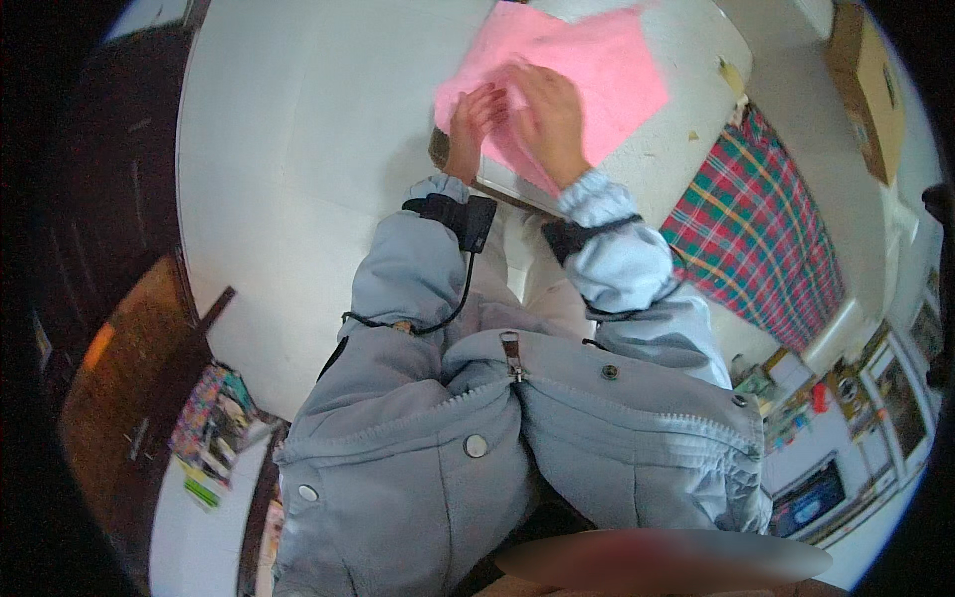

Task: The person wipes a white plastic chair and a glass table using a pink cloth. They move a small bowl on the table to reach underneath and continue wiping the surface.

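Note:
A soft-looking pink sheet [612,82], cloth or paper, lies before me with uneven edges. Both hands are at its left part, close together and blurred by motion. My left hand [477,123] touches the sheet near its left edge, fingers pointing at the other hand. My right hand [553,116] lies over the sheet, back upward, its fingertips bent towards the left fingers. Some pink material shows raised between the hands. Whether the fingers pinch it is hidden by blur. Under the sheet, a dark-edged support [439,148] shows at the near left corner.
Pale floor tiles [291,149] extend to the left. On the right hangs or lies a plaid cloth [761,231], with a cardboard box [869,97] beyond. A wooden chair or furniture piece [123,358] stands at lower left. Cluttered shelving [828,418] stands at lower right.

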Demonstrator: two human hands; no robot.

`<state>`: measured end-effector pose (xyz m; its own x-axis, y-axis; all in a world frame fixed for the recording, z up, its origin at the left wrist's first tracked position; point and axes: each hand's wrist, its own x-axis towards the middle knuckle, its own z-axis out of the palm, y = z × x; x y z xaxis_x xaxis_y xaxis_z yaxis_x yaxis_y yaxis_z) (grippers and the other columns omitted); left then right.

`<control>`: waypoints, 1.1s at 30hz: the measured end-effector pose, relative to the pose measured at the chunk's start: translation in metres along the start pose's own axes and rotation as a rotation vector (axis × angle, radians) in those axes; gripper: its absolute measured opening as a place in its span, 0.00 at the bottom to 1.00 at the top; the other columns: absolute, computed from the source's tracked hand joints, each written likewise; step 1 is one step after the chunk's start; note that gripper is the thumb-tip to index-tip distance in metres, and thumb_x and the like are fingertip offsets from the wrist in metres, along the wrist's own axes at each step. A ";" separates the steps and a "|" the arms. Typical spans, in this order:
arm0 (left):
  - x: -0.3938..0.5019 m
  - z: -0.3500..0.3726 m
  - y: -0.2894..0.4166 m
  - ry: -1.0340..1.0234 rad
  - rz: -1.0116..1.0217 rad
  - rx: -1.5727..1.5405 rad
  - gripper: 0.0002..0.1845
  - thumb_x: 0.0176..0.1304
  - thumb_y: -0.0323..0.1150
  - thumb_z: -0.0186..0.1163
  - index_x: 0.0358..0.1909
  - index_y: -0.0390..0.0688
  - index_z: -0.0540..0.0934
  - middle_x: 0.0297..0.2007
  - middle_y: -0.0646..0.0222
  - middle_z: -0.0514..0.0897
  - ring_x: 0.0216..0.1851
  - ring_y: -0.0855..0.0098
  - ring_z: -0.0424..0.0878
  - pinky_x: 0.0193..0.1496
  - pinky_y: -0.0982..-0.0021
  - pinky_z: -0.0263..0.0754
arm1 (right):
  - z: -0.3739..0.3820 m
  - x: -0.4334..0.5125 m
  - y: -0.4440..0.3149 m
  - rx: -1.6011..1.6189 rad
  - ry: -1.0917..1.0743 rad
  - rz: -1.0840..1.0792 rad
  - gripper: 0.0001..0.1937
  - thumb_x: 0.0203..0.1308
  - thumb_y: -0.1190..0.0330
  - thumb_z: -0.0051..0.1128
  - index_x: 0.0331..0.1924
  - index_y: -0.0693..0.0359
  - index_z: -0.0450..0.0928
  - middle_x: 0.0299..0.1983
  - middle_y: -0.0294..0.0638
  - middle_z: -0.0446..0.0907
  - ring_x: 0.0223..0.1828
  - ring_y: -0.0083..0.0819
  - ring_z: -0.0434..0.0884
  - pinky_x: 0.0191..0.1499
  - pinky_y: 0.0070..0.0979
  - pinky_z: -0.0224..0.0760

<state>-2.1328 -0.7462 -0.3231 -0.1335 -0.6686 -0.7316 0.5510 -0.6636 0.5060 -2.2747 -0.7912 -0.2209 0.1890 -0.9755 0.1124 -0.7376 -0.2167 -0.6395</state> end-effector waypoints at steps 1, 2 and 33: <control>-0.005 -0.006 0.000 0.069 -0.001 -0.131 0.31 0.73 0.56 0.36 0.58 0.38 0.70 0.52 0.62 0.78 0.55 0.67 0.75 0.59 0.65 0.69 | 0.020 0.006 -0.012 0.125 -0.097 0.036 0.26 0.51 0.73 0.53 0.59 0.62 0.70 0.52 0.49 0.77 0.52 0.47 0.75 0.55 0.40 0.67; -0.008 -0.013 0.000 0.170 -0.031 -0.280 0.32 0.72 0.57 0.35 0.58 0.39 0.70 0.52 0.62 0.78 0.55 0.67 0.74 0.60 0.64 0.68 | 0.039 0.008 -0.021 0.248 -0.196 0.074 0.27 0.53 0.72 0.53 0.61 0.63 0.68 0.52 0.50 0.77 0.51 0.48 0.76 0.54 0.40 0.68; 0.045 -0.116 0.032 0.361 -0.071 0.696 0.13 0.50 0.34 0.70 0.20 0.44 0.73 0.20 0.76 0.75 0.19 0.80 0.72 0.26 0.77 0.73 | 0.029 -0.160 0.078 0.325 -0.407 1.116 0.18 0.52 0.55 0.61 0.26 0.64 0.80 0.21 0.43 0.81 0.20 0.34 0.80 0.28 0.31 0.74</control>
<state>-2.0259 -0.7585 -0.3926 0.1926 -0.5457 -0.8156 -0.1072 -0.8379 0.5353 -2.3436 -0.6508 -0.3109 -0.2108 -0.5247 -0.8248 -0.4401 0.8044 -0.3992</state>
